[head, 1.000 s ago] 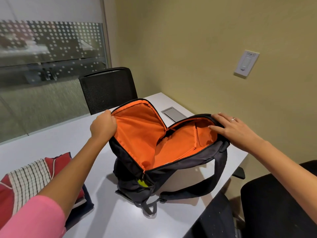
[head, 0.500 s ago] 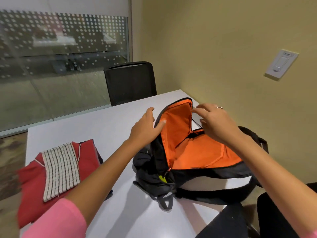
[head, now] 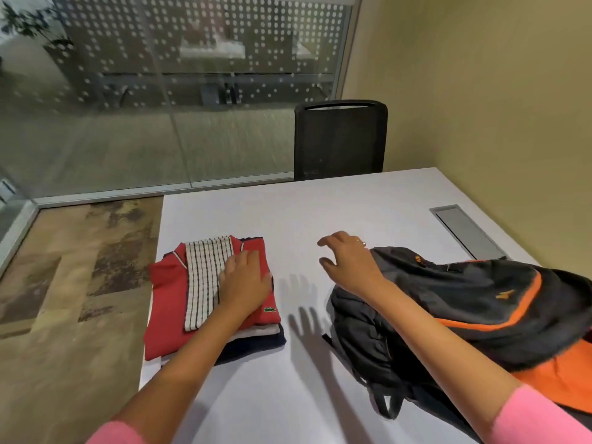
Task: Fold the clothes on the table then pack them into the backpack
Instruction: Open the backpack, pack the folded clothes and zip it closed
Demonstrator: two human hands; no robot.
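A stack of folded clothes lies at the table's left edge: a red polo shirt (head: 166, 302) on top, a white striped cloth (head: 205, 277) laid over it, white and navy layers beneath. My left hand (head: 245, 278) rests flat on the stack, fingers straight. A dark grey and orange backpack (head: 474, 302) lies slumped on the right, its orange lining showing at the lower right. My right hand (head: 346, 262) hovers above the table between stack and backpack, fingers spread and holding nothing.
The white table (head: 320, 213) has a grey cable hatch (head: 467, 232) near the yellow wall. A black mesh chair (head: 339, 139) stands at the far end. Glass partition and patterned floor lie to the left.
Both hands have let go of the backpack opening. The left hand moved onto the clothes stack, the right moved left off the bag. The backpack flap has dropped over. My view turned left.
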